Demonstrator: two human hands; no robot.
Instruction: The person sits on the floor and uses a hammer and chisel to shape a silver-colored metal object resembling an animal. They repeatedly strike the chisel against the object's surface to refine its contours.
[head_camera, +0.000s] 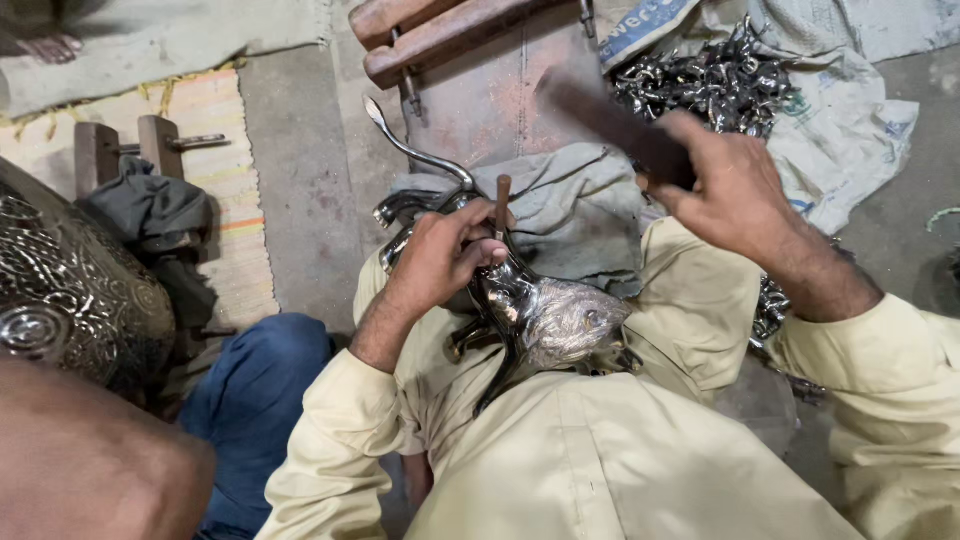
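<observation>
Left hand (445, 250) grips punch (503, 203) upright, tip on the metal animal figure (550, 320) in the lap. Right hand (735, 195) clenches hammer (615, 125), raised up-right of the punch head, handle slanting toward it.

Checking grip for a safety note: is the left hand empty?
No, the left hand holds a thin punch upright on the shiny metal figure.

Grey concrete floor (300, 200), striped mat (225, 150)
</observation>
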